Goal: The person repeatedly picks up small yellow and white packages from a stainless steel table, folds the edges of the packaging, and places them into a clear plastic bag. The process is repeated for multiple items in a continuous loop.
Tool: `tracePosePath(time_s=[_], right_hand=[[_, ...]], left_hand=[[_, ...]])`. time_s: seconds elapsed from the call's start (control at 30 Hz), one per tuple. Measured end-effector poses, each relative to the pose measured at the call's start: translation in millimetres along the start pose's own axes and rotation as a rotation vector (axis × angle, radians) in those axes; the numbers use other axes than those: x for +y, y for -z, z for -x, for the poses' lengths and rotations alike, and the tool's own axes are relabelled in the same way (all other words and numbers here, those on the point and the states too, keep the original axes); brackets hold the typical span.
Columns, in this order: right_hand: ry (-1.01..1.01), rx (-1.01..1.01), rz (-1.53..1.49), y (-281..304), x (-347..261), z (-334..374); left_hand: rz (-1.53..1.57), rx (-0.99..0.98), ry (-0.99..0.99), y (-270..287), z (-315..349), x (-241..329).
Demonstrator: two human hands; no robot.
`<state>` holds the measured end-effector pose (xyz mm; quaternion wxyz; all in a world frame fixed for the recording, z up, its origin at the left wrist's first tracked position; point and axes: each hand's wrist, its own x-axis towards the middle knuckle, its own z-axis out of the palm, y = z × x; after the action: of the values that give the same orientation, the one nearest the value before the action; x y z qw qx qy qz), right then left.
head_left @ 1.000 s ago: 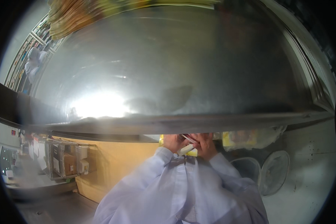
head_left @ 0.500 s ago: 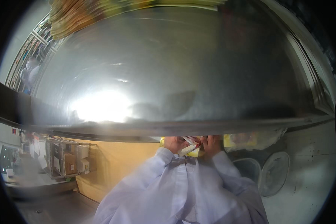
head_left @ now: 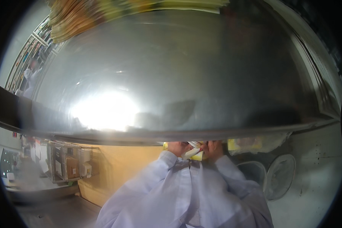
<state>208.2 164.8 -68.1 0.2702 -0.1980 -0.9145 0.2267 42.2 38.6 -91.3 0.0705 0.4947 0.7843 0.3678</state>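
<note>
Yellow-and-white packet, red-streaked, sits below the near edge of the tabletop. Left hand curls around it; right hand bends against it, grip unclear. Bare steel reaches the far-edge stack.

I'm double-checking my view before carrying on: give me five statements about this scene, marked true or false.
1. Yellow-and-white packaging shows between the left hand and the right hand. True.
2. The fanned stack lies along the metal surface's near edge. False: it lies along the far edge, reaching to the left.
3. Clear plastic shows to the right of the right hand. True.
4. The person's sleeves are dark green. False: the sleeves are pale.
5. A brown box is on the person's left. True.
</note>
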Motion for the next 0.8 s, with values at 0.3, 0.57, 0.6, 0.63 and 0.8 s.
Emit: tracePosePath(time_s=[0.3, 0.57, 0.6, 0.63, 0.8], right_hand=[[-0.3, -0.309, 0.026, -11, 23, 16], [-0.142, -0.056, -0.082, -6, 12, 15], [-0.219, -0.107, -0.097, -2, 10, 11], [-0.295, -0.16, -0.109, 2, 7, 7], [0.073, -0.029, -0.019, 8, -9, -5]], left_hand=[[-0.063, -0.057, -0.019, 6, -5, 7], [-0.043, -0.087, 0.023, 10, -9, 16], [-0.069, -0.032, -0.016, 10, -9, 16], [-0.095, 0.023, -0.056, 11, -9, 16], [0.019, 0.007, -0.015, 9, -11, 15]])
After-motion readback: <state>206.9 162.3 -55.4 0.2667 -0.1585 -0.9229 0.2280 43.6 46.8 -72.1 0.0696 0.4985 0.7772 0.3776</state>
